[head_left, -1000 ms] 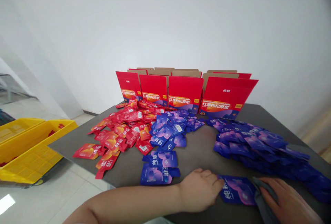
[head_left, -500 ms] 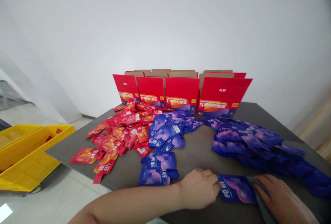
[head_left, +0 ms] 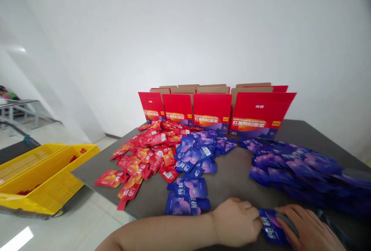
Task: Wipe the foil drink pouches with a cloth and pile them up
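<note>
A blue-purple pouch [head_left: 269, 228] lies low on the dark table at the front, its printed side up. Its left end is pinched in the closed fingers of my left hand [head_left: 237, 222]. From the right, my right hand [head_left: 311, 228] presses a grey cloth [head_left: 290, 224] onto the same pouch, covering its right part. Left of my left hand, two or so blue pouches [head_left: 188, 189] overlap. Beyond my right hand spreads a long heap of blue pouches [head_left: 298, 166], partly blurred.
Red pouches [head_left: 142, 154] are piled on the table's left, beside a smaller blue pile [head_left: 194, 150]. Open-topped red cartons [head_left: 213, 108] stand in rows at the back, before a white wall. Yellow crates [head_left: 49, 189] sit left of the table [head_left: 228, 170].
My right hand and the cloth have slid left along the pouch, nearer my left hand, covering more of it. The whole view has shifted, with more of the left side showing.
</note>
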Motion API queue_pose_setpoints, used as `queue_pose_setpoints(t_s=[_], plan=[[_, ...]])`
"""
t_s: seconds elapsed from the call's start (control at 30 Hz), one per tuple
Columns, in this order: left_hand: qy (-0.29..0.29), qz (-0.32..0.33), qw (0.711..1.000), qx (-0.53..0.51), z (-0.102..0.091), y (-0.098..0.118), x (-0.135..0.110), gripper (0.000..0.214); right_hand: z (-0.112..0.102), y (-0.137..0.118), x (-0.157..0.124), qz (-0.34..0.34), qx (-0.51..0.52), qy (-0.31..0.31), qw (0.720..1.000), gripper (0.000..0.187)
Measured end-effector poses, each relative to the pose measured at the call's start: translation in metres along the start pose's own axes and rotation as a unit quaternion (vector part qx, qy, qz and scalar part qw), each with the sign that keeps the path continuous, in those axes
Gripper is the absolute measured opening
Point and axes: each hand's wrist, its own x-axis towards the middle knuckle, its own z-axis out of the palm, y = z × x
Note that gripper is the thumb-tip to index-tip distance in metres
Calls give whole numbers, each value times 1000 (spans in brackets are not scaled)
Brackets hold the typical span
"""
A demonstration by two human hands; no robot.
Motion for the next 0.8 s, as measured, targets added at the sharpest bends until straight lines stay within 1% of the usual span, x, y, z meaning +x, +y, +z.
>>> queue_pose_setpoints(t_s=[0.13,0.23,0.3,0.37,0.47,0.53,0.6,0.8], plan=[[-26,0,1000,-11,-7,-3,-1,18,-25,15,-5,88,-3,-4,996,32],[-52,6,999,-10,-11,-4,0,20,-38,14,-5,115,-1,15,993,33],[-65,9,998,-9,-12,-4,1,20,-43,4,-2,107,9,27,994,31],[-69,11,998,-7,-14,-4,3,19,-46,-12,1,80,22,30,996,28],[-63,11,998,2,-14,-4,4,15,-44,-33,1,23,28,28,999,23],[-59,15,998,8,-14,-4,4,14,-41,-36,-3,5,23,27,999,22],[-59,22,998,9,-14,-5,3,16,-39,-31,-8,15,16,27,999,21],[-54,31,998,1,-15,-9,1,16,-41,-3,-23,87,10,13,996,28]])
